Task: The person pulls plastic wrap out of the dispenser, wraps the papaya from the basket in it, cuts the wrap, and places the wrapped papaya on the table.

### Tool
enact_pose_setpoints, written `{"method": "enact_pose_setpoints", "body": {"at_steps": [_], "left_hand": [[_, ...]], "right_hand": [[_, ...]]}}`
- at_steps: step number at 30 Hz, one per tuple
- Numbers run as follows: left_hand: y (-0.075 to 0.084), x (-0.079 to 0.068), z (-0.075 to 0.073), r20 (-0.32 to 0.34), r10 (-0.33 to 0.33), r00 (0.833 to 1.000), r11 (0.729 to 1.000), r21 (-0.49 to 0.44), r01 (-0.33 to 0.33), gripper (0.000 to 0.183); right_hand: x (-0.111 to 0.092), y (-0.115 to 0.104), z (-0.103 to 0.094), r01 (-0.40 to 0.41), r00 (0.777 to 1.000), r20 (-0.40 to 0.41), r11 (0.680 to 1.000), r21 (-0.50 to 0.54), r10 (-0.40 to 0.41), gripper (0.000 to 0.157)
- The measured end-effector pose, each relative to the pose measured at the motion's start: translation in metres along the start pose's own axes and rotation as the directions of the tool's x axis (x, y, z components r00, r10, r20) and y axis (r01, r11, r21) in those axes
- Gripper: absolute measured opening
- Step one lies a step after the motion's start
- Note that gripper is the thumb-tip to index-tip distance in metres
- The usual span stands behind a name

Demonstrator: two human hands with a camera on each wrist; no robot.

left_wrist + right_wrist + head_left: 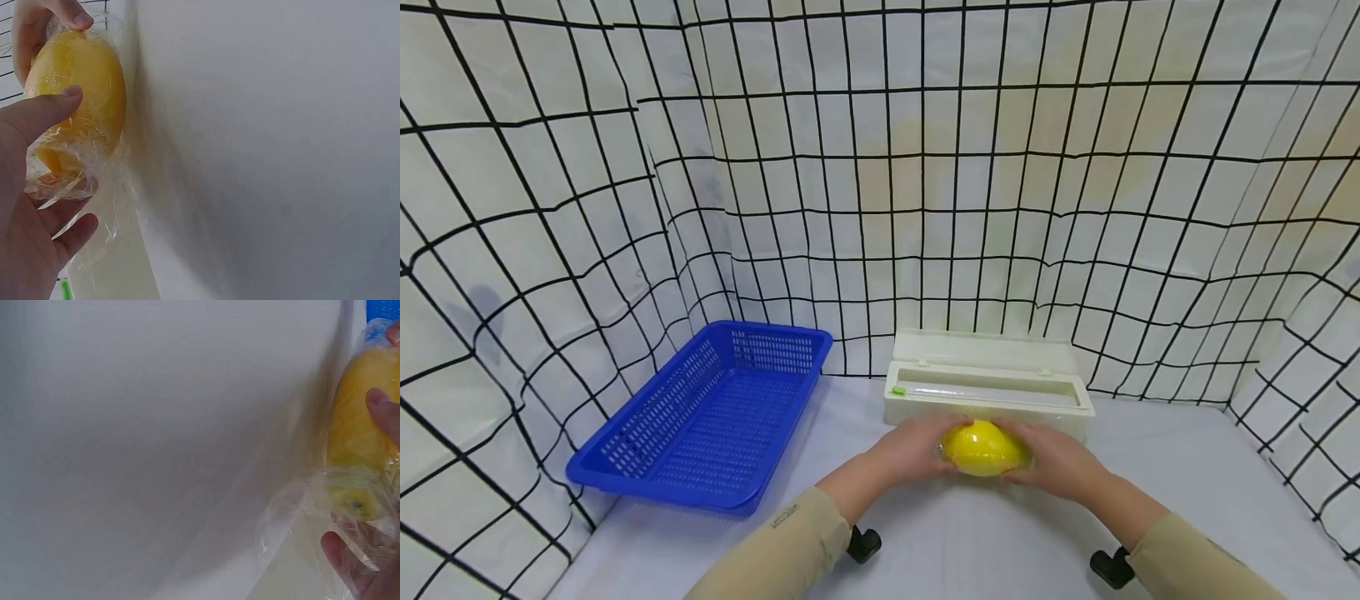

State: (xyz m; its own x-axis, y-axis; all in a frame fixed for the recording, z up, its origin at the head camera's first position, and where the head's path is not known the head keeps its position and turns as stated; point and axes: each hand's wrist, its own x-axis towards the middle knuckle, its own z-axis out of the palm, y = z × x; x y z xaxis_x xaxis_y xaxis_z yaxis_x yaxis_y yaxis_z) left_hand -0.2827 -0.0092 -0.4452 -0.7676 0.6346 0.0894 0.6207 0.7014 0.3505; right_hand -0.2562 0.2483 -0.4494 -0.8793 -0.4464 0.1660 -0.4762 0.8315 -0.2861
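Both hands hold a yellow fruit [986,448] wrapped in clear cling film, over the white table in front of a cling film box. My left hand [917,450] grips its left end, the thumb lying on the near side in the left wrist view. The right hand [1056,461] grips the other end, its thumb [386,412] against the fruit. Loose cling film [81,184] bunches at the fruit's ends and trails below it. The white cling film box [985,407] stands just behind, lid [985,350] raised, with a green slide cutter [898,390] at its left.
A blue plastic basket [790,433] stands at the left on the white table [970,550]. Black wire grid panels [955,154] with white sheeting behind them enclose the back and sides. Black wrist devices [863,546] hang under both forearms.
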Motion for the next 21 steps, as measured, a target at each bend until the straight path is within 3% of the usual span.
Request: {"method": "enact_pose_setpoints", "body": {"at_steps": [9, 21], "left_hand": [[-0.01, 0.006, 0.005, 0.032, -0.043, 0.999, 0.998, -0.041, 0.045, 0.074], [-0.009, 0.003, 0.006, 0.012, -0.044, 0.999, 0.998, -0.04, 0.044, 0.069]], "right_hand": [[0.003, -0.002, 0.0, -0.023, 0.999, 0.036, 0.999, -0.027, 0.024, 0.078], [0.002, -0.005, 0.001, -0.005, 1.0, 0.001, 0.999, -0.036, 0.005, 0.074]]}}
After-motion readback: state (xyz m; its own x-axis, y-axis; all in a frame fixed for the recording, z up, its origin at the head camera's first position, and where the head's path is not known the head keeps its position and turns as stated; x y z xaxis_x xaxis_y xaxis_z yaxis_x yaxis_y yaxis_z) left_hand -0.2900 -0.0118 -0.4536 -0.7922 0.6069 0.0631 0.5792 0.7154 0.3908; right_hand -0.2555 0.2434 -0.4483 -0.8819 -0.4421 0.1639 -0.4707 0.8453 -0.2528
